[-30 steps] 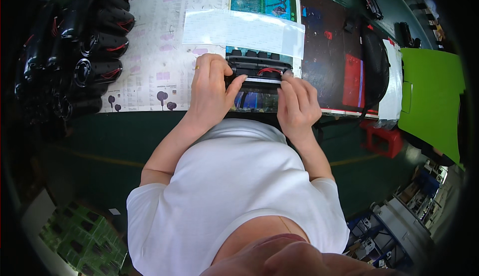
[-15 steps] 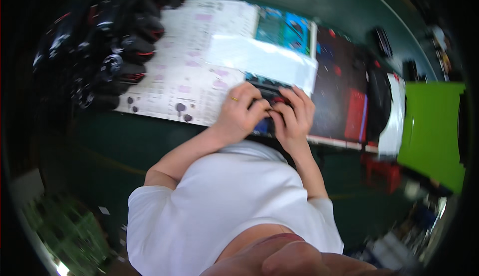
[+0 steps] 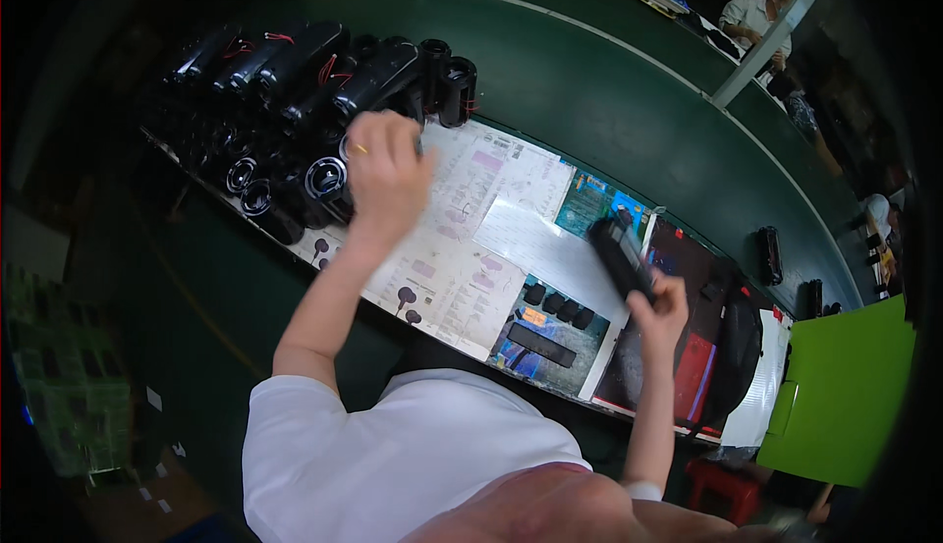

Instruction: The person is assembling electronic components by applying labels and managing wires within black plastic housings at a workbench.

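Note:
My left hand (image 3: 388,175) is raised over the near side of a cluster of black tube-shaped housings (image 3: 388,77). Its fingers are curled and slightly blurred; a small dark bit shows by the fingertips, too unclear to name. On the right, my right hand (image 3: 663,312) grips the lower end of a long black housing (image 3: 621,256), held tilted above the work surface. Below it on the bench lie a flat black bar (image 3: 542,345) and several small black blocks (image 3: 555,302), beside an orange label (image 3: 533,316).
Printed sheets (image 3: 447,273) cover the bench, with a white sheet (image 3: 535,239) across them. Black housings crowd the left end, some trailing red wires. A black bag-like item (image 3: 732,356) and a bright green panel (image 3: 840,401) are at the right. Another person (image 3: 756,18) sits far off.
My hands were together at the bench's near edge; they are now apart. The left moved up and left toward the housings, the right moved right with a black housing. The view has turned.

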A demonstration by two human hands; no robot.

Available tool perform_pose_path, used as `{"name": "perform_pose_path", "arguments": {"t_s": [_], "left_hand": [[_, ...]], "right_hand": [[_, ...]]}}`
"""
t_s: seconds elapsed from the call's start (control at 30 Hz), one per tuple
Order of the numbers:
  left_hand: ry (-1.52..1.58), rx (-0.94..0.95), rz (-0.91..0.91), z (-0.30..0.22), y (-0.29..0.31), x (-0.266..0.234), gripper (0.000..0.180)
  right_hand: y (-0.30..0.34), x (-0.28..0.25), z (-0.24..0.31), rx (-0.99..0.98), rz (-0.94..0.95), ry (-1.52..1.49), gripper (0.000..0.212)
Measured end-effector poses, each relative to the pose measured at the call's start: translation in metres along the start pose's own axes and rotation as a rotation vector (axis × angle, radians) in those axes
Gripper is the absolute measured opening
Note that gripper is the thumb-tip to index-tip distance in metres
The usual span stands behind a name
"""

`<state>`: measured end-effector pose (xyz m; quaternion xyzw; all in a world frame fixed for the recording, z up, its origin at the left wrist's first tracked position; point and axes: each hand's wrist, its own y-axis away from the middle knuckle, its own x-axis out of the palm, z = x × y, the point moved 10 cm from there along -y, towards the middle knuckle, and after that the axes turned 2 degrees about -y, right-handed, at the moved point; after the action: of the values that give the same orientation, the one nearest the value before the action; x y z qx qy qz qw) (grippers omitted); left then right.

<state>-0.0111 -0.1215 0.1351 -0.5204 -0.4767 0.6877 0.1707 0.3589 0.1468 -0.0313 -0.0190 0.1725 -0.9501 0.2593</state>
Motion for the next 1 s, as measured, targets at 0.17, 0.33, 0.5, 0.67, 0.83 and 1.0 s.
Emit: {"name": "perform_pose_path", "arguments": {"t_s": [0.17, 0.33, 0.5, 0.67, 0.83, 1.0], "left_hand": [[-0.482, -0.213, 0.217, 0.08, -0.029, 0.028, 0.072], [-0.361, -0.201, 0.314, 0.098, -0.036, 0.037, 0.068], [-0.195, -0.016, 0.212, 0.019, -0.03, -0.01, 0.07], [0.589, 0.212, 0.311, -0.103, 0.053, 0.0, 0.075], [0.716, 0.402, 0.403, -0.193, 0.143, 0.013, 0.075], [0.961, 0.198, 0.479, -0.175, 0.137, 0.019, 0.072]], "right_hand": [[-0.143, -0.037, -0.059, 0.056, -0.23, 0.486, 0.037], [-0.164, -0.019, -0.049, -0.185, -0.265, 0.938, 0.045], [-0.092, 0.028, 0.007, -0.109, -0.055, 0.493, 0.043], [-0.016, 0.06, 0.029, 0.284, 0.14, -0.165, 0.062], [0.055, 0.094, 0.057, 0.015, 0.568, 0.377, 0.076], [0.081, 0.096, 0.07, -0.201, 0.384, 0.394, 0.063]]}}
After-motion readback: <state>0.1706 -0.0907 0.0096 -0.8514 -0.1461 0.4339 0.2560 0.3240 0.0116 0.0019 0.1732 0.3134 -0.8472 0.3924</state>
